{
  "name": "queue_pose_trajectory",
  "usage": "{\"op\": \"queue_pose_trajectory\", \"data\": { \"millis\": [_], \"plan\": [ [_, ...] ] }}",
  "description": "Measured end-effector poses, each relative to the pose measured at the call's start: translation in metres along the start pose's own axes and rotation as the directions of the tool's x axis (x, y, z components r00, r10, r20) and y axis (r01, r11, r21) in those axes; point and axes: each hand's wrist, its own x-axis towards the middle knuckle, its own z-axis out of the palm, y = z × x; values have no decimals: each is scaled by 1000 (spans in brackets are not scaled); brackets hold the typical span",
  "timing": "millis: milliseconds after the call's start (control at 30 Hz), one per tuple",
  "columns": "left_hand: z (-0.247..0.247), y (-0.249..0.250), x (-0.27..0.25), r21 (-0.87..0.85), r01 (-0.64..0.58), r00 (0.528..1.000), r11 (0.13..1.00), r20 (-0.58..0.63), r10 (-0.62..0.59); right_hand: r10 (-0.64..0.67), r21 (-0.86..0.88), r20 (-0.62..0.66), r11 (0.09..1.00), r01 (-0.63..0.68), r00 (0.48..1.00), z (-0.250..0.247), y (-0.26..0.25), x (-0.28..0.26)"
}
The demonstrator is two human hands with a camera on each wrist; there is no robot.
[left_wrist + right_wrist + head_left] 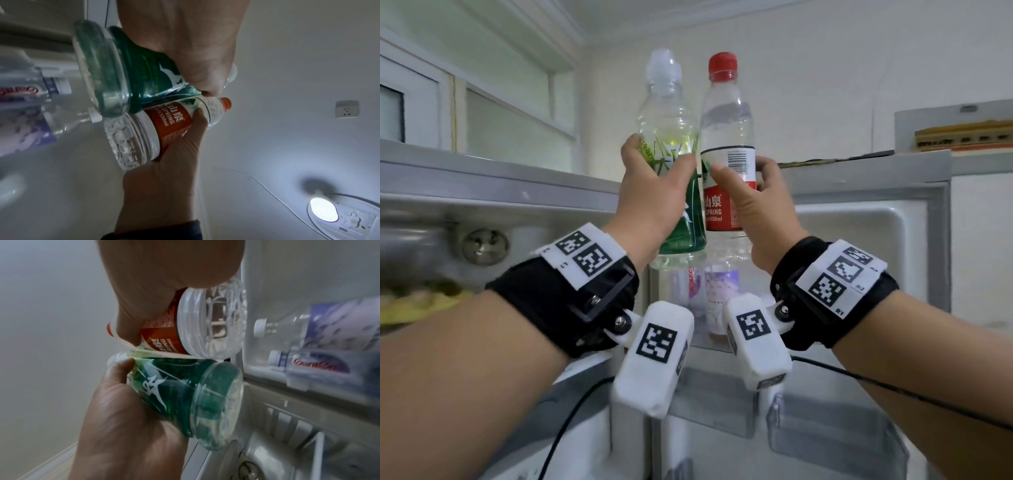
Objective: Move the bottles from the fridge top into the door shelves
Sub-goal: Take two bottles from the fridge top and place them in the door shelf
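My left hand (657,161) grips a clear bottle with a green label (674,137) around its middle. Right beside it, my right hand (741,168) grips a clear bottle with a red cap and red label (726,116). Both bottles stand upright and touch side by side, level with the fridge top's edge (500,171). From the left wrist, the green bottle (131,78) lies above the red-labelled bottle (168,121). The right wrist view shows the red-labelled bottle (205,324) in my right hand (164,280) and the green bottle (185,394) in my left hand (123,410).
The open fridge door's top shelf (709,346) holds two clear bottles, one with a purple label (320,327), one with red lettering (308,363). Lower door shelves (835,435) sit below. A box (962,137) rests on the fridge top at right. Yellow items (421,301) lie inside at left.
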Motion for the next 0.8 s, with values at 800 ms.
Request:
{"op": "queue_pose_trajectory", "data": {
  "millis": [800],
  "plan": [
    [124, -60, -75, -138, 207, 927, 968, 345, -150, 25, -359, -147, 930, -77, 989, -145, 3, -62]
  ]
}}
